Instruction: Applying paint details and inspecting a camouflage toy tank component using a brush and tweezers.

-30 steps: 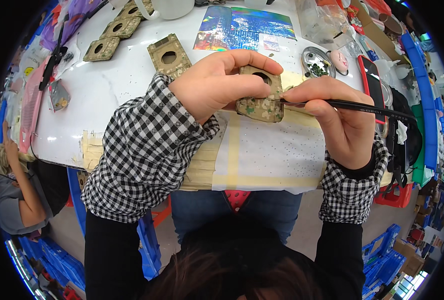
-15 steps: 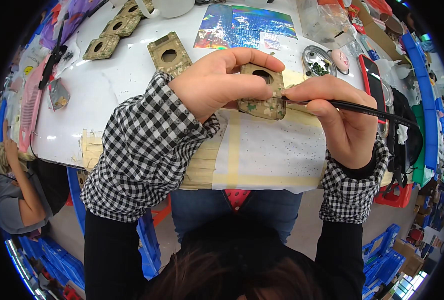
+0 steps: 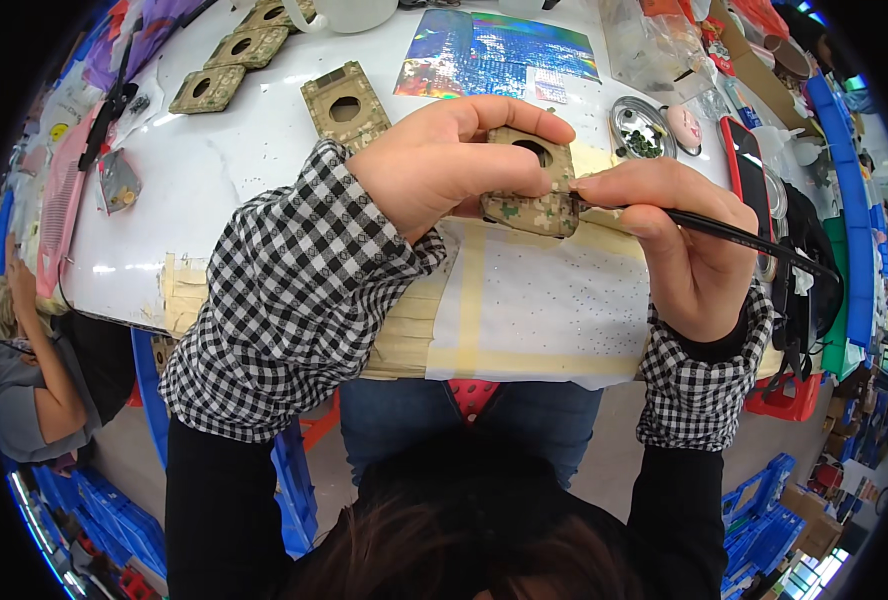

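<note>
My left hand (image 3: pixel 444 165) grips a small square camouflage-patterned piece (image 3: pixel 532 185) with a round hole, held up above the table. My right hand (image 3: pixel 679 240) pinches a thin black stick-like tool (image 3: pixel 754 245), its tip touching the right edge of the piece. Below both hands lies a white sheet (image 3: pixel 549 310) dotted with tiny specks and bordered with beige tape. Both forearms wear black-and-white checked sleeves.
Several more camouflage pieces with holes (image 3: pixel 342 100) lie at the far left of the white table (image 3: pixel 214 200). A shiny holographic sheet (image 3: pixel 494 50), a small metal dish (image 3: pixel 639 128), a red phone (image 3: pixel 749 170) and a pink case (image 3: pixel 59 215) surround the work area. Another person (image 3: pixel 24 370) sits lower left.
</note>
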`<state>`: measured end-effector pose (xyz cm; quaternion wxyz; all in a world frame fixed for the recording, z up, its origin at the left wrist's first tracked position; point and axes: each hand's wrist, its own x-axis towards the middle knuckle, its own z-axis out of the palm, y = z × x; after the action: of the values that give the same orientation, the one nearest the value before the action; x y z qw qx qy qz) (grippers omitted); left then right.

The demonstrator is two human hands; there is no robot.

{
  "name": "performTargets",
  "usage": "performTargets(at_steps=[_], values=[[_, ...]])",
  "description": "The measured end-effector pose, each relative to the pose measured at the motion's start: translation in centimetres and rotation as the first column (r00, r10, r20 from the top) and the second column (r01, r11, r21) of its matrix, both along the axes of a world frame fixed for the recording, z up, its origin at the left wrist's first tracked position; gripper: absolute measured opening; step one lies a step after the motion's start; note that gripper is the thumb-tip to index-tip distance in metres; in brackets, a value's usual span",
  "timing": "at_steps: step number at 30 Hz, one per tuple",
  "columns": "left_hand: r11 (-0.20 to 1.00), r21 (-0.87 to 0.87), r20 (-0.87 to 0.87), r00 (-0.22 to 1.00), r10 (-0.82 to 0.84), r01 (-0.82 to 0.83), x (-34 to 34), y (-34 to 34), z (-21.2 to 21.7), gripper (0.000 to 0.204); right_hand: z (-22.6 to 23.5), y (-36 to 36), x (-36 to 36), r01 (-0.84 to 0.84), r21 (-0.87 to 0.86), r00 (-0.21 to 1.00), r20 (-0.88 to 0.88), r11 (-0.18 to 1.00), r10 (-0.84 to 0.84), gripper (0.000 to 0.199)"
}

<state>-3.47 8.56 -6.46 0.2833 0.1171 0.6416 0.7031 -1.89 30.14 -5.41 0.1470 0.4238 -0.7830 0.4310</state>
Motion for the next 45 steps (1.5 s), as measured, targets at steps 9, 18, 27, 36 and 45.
performTargets(at_steps=[9, 18, 27, 36, 45], values=[[1.0, -0.024, -0.016, 1.0, -0.002, 0.002, 0.0, -0.1, 0.1, 0.047, -0.1, -0.2, 0.2, 0.018, -0.034, 1.0, 0.022, 0.999, -0.017, 0.011], [1.0, -0.004, -0.042, 0.999, 0.001, -0.002, -0.2, 0.0, -0.4, 0.047, -0.2, -0.5, 0.2, 0.029, -0.033, 1.0, -0.003, 0.999, -0.029, 0.01], [1.0, 0.007, -0.112, 0.994, 0.007, -0.006, -0.3, -0.1, -0.9, 0.048, -0.2, -0.6, 0.1, 0.009, 0.007, 0.999, -0.041, 1.0, -0.009, 0.01], [0.999, -0.011, -0.125, 0.992, 0.032, -0.034, -0.1, -0.1, -0.6, 0.048, -0.2, -0.6, 0.1, -0.003, 0.013, 0.999, -0.039, 1.0, 0.003, 0.012], [0.999, -0.002, -0.137, 0.99, 0.044, -0.044, -0.1, 0.1, -0.7, 0.048, -0.3, -0.5, 0.0, -0.002, 0.004, 0.999, -0.041, 1.0, 0.002, 0.011]])
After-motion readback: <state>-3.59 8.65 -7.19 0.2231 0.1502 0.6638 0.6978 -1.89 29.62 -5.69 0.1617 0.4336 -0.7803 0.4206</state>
